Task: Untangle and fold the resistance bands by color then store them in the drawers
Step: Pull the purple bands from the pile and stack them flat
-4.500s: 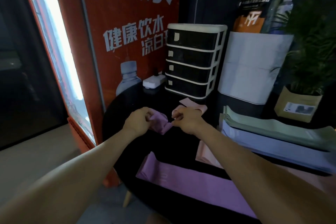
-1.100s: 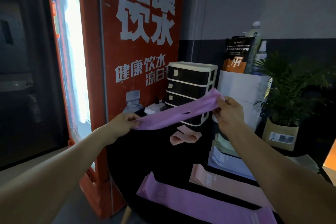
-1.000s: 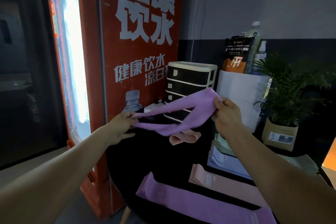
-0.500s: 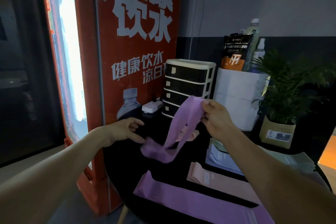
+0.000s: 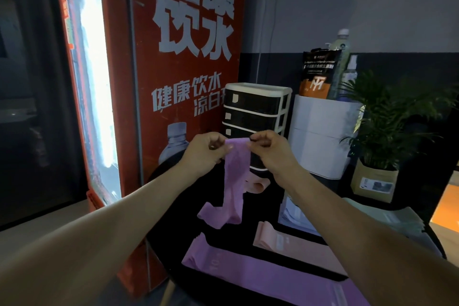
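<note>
My left hand (image 5: 205, 154) and my right hand (image 5: 269, 150) both pinch the top edge of a purple resistance band (image 5: 234, 181). It hangs down in front of me, and its lower end rests crumpled on the black round table (image 5: 173, 206). Behind my hands stands the black drawer unit (image 5: 255, 112) with a white frame, drawers closed. A second purple band (image 5: 260, 273) lies flat near the table's front. A pink band (image 5: 293, 248) lies flat to its right, and a folded pink band (image 5: 255, 185) sits by the drawers.
A red drinks cooler (image 5: 173, 57) stands tight against the table's left. A white container (image 5: 323, 139) with a pouch and bottles on top is right of the drawers. A potted plant (image 5: 382, 136) stands further right. Pale blue and green bands (image 5: 298, 216) are stacked at right.
My left hand had let the band go and it hung from my right hand alone. Now my left hand has come up and grips the top edge beside my right hand.
</note>
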`<state>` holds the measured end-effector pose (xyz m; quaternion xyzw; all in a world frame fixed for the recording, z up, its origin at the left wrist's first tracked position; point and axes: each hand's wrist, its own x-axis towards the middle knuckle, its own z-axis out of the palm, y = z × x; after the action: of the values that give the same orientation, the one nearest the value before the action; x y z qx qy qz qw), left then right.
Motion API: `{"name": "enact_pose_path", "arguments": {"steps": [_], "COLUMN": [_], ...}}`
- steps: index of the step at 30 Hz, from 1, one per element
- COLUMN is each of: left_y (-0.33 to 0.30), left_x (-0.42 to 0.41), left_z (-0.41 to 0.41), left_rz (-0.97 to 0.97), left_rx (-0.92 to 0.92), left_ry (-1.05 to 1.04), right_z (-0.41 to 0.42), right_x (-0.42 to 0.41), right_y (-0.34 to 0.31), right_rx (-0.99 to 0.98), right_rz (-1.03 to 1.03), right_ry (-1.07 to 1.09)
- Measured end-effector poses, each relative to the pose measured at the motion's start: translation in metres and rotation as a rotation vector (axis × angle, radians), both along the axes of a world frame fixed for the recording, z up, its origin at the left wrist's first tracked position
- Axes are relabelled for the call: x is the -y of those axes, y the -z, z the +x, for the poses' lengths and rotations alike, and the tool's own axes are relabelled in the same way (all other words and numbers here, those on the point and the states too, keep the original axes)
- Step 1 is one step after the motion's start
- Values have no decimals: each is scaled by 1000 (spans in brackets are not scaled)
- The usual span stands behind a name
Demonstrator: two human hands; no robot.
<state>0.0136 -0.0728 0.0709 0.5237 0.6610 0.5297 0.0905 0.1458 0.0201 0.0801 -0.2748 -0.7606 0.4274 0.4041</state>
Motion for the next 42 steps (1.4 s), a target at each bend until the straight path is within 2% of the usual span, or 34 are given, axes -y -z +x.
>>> {"name": "enact_pose_path", "arguments": {"steps": [2,5,8,11,15,20,22,25,31,35,42], "left_y": [-1,1,4,8,16,27,30,32,33,31,24], "left_x": [-1,0,3,7,6,-11,-18,-26,-31,-27,-24], "left_z": [3,9,19,21,9,25,32,37,38,36,29], "left_rz": [45,59,17,-19,-28,-135,-130,-110,-61,-101,-288], "left_rx": [1,-62,-97,-81,51,178,194,109,71,77,28], "left_ry": [-32,50,216,253,186,415,433,349,307,353,372], "right_z": [1,3,6,11,27,45,52,60,64,60,52], "right_x": [2,11,15,10,3,2,-1,-7,-10,-9,-12], "right_y": [-4,-12,-14,-10,-6,-7,-4,2,7,5,-21], "right_rx": [28,4,-3,54,168,240,224,157,158,121,76], "right_rz": [-113,-446,-539,-440,-146,65,67,-8,-278,-226,25], "right_ry": [71,11,-8,16,-17,-92,-78,-46,6,13,100]}}
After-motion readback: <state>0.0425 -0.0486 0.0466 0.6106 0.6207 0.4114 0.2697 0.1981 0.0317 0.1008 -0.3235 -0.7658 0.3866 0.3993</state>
